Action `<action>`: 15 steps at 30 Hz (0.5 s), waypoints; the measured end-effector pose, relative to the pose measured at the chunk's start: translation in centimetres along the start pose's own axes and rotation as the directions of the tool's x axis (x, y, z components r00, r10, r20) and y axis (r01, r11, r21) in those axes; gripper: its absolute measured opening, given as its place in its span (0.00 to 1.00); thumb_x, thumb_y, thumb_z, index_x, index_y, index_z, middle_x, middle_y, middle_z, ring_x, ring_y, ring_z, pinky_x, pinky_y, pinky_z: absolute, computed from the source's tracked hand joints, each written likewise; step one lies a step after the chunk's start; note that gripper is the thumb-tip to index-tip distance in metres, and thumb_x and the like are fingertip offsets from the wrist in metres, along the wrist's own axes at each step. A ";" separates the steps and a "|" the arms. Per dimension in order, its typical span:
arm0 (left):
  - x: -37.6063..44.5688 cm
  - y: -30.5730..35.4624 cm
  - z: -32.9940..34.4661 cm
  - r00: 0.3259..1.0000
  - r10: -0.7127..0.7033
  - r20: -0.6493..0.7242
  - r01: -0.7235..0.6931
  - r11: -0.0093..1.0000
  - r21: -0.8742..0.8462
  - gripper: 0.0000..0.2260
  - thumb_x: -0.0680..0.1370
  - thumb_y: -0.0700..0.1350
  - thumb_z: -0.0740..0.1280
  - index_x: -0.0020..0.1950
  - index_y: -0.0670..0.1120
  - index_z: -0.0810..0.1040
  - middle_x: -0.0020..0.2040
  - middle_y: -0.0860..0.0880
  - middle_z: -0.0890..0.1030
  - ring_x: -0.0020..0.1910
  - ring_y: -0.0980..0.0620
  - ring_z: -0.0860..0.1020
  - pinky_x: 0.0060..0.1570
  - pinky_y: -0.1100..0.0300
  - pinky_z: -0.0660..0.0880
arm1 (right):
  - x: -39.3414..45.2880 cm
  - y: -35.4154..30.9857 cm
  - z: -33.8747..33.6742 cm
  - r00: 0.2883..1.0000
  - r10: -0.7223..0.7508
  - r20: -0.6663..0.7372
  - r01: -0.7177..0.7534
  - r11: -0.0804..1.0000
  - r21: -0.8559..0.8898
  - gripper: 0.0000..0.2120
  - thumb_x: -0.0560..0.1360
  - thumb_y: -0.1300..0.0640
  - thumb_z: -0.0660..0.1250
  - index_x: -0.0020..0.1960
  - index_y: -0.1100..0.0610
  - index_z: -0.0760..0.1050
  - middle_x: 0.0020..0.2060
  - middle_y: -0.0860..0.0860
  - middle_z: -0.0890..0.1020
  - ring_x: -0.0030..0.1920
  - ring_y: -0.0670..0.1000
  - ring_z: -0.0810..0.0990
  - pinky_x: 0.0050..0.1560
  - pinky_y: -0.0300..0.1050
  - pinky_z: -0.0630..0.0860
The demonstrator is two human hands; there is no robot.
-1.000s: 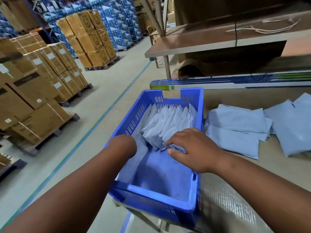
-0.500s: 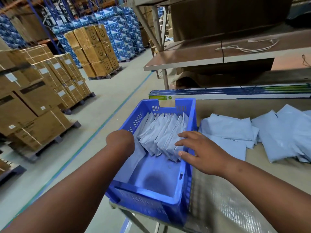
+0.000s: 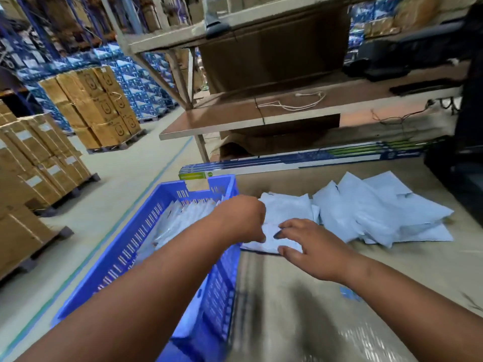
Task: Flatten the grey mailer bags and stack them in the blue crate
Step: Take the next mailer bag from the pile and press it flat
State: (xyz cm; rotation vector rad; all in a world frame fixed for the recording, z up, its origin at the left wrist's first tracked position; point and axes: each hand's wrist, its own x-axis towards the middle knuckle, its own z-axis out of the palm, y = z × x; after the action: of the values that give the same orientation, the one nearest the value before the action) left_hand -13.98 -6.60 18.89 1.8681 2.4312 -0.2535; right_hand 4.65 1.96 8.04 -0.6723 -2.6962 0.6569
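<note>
Task partly done. A row of flattened grey mailer bags already stood in the blue crate. Both hands met at the nearest mailer on the table: right hand with spread fingers resting on it, left hand at its edge, grip not discernible. A loose heap of mailers remained unstacked.

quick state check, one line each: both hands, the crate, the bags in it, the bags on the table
left hand: reached across the crate's right wall, touching the nearest mailer, grip unclear
right hand: fingers spread, resting on that same mailer
nearest mailer: lying on the table beside the crate
blue crate: partly filled
mailers in crate: standing on edge in a row
loose pile: overlapping on the table, not yet packed
</note>
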 end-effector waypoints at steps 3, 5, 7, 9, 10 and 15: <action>1.9 4.0 1.8 0.996 0.045 0.080 -0.046 0.999 0.003 0.18 0.73 0.55 0.78 0.59 0.50 0.83 0.56 0.50 0.83 0.56 0.46 0.81 0.55 0.51 0.81 | -2.2 2.5 -0.6 0.998 0.060 0.000 -0.060 0.998 -0.012 0.20 0.81 0.37 0.62 0.69 0.43 0.79 0.69 0.39 0.75 0.71 0.43 0.71 0.68 0.47 0.73; 3.1 5.9 3.7 0.986 0.062 0.158 -0.064 0.998 0.008 0.20 0.75 0.56 0.77 0.62 0.48 0.82 0.57 0.48 0.84 0.59 0.46 0.81 0.56 0.53 0.79 | -3.4 4.1 -0.4 0.995 0.098 0.023 -0.097 0.995 -0.035 0.23 0.79 0.34 0.59 0.68 0.43 0.79 0.65 0.38 0.76 0.69 0.44 0.73 0.66 0.47 0.75; 4.3 6.7 6.1 0.978 0.067 0.196 -0.068 0.998 -0.002 0.24 0.74 0.55 0.78 0.65 0.47 0.80 0.60 0.46 0.84 0.62 0.45 0.80 0.56 0.54 0.77 | -4.2 5.5 0.2 0.988 0.133 0.074 -0.128 0.990 -0.063 0.26 0.77 0.33 0.57 0.68 0.42 0.78 0.64 0.38 0.76 0.67 0.44 0.73 0.64 0.47 0.75; 5.6 6.6 9.0 0.979 0.056 0.195 -0.056 0.998 -0.005 0.28 0.73 0.54 0.79 0.68 0.47 0.76 0.64 0.45 0.81 0.64 0.43 0.79 0.57 0.52 0.78 | -4.6 6.5 1.0 0.977 0.164 0.133 -0.154 0.985 -0.079 0.28 0.74 0.33 0.55 0.69 0.41 0.77 0.64 0.41 0.76 0.66 0.47 0.74 0.64 0.48 0.74; 6.2 6.3 10.3 0.983 0.049 0.179 -0.051 0.999 0.006 0.28 0.72 0.54 0.78 0.69 0.47 0.75 0.65 0.45 0.79 0.64 0.42 0.78 0.57 0.50 0.78 | -4.7 6.7 1.4 0.971 0.182 0.158 -0.170 0.982 -0.085 0.30 0.74 0.33 0.54 0.70 0.42 0.76 0.64 0.43 0.76 0.65 0.49 0.74 0.65 0.48 0.74; 8.8 3.8 15.4 0.996 0.025 0.088 -0.033 0.995 0.094 0.31 0.72 0.47 0.72 0.73 0.49 0.65 0.68 0.46 0.69 0.69 0.40 0.72 0.56 0.45 0.78 | -4.1 8.9 4.9 0.933 0.258 0.249 -0.223 0.962 -0.161 0.28 0.78 0.38 0.62 0.76 0.45 0.68 0.69 0.49 0.71 0.70 0.56 0.70 0.68 0.53 0.73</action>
State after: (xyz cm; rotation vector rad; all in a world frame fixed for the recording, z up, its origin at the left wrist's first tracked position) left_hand -13.39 0.11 2.05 1.8854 2.3732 -0.4472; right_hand 9.61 5.19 -1.20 -1.0295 -2.9538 0.6772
